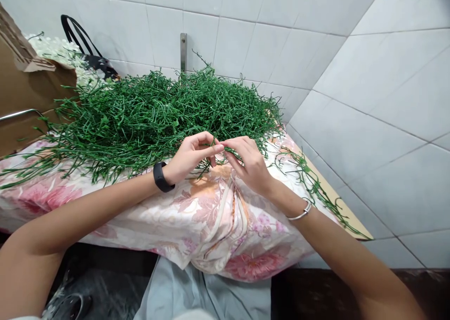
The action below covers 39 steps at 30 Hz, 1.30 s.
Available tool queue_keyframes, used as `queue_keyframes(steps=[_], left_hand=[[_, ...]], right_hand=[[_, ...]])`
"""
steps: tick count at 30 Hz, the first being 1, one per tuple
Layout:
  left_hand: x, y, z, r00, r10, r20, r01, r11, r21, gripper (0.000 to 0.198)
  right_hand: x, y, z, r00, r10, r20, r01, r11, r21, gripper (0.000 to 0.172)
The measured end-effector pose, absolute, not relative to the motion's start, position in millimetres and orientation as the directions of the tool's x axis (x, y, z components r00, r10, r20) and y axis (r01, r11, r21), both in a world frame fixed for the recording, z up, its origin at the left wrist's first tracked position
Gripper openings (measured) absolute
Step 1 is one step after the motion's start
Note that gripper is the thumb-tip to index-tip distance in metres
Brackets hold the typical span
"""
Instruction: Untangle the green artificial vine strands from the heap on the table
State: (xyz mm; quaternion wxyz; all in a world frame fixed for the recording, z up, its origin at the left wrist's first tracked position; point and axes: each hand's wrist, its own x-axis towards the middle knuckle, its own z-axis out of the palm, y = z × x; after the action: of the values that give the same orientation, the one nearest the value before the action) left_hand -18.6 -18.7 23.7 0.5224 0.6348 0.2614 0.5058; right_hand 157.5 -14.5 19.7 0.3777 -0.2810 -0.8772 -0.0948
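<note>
In front of the green pile, my two hands meet with their fingertips nearly touching. My left hand [193, 155], with a black band on the wrist, is closed in a pinch on a thin green artificial stem [203, 170]; parts of it show around the fingers. My right hand [249, 162], with a silver bangle, pinches at the same spot, its thumb and forefinger pressed together; the fingers mostly cover what lies between them. Just beyond both hands spreads a big tangled heap of green artificial stems [154, 111], lying on a floral cloth [168, 217].
A few loose stems [316, 186] lie to the right, along a tan board edge [351, 217] near the tiled wall [397, 104]. At the left stands a cardboard box [35, 95], with white artificial flowers [58, 50] and a dark strapped bag [96, 64] behind it.
</note>
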Motion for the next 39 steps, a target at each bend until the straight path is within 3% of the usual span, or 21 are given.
queue_keyframes(steps=[4, 11, 22, 27, 30, 34, 39], left_hand=[[-20, -16, 22, 0.305, 0.858, 0.414, -0.193, -0.370, 0.909, 0.022], [-21, -16, 26, 0.462, 0.820, 0.338, -0.134, -0.312, 0.941, 0.024], [-23, -18, 27, 0.715, 0.689, 0.123, 0.059, -0.235, 0.970, 0.026], [-24, -16, 28, 0.682, 0.725, 0.099, 0.069, -0.198, 0.978, 0.025], [-22, -16, 27, 0.634, 0.765, 0.112, 0.017, -0.158, 0.987, 0.024], [-14, -19, 19, 0.544, 0.818, 0.186, -0.040, -0.196, 0.980, 0.025], [-8, -22, 2, 0.322, 0.885, 0.336, -0.014, -0.350, 0.937, 0.024]], right_hand=[[158, -15, 20, -0.553, 0.439, 0.708, 0.549, 0.831, -0.087, 0.026], [159, -23, 21, -0.441, 0.542, 0.716, 0.411, 0.831, -0.376, 0.024], [161, -20, 20, -0.508, 0.501, 0.701, 0.450, 0.848, -0.280, 0.020], [165, -21, 22, -0.436, 0.454, 0.777, 0.477, 0.849, -0.229, 0.015], [165, -19, 23, -0.352, 0.558, 0.752, 0.444, 0.807, -0.390, 0.010], [156, -18, 23, -0.212, 0.693, 0.689, 0.270, 0.719, -0.641, 0.012], [151, -13, 24, -0.115, 0.765, 0.634, 0.126, 0.644, -0.754, 0.015]])
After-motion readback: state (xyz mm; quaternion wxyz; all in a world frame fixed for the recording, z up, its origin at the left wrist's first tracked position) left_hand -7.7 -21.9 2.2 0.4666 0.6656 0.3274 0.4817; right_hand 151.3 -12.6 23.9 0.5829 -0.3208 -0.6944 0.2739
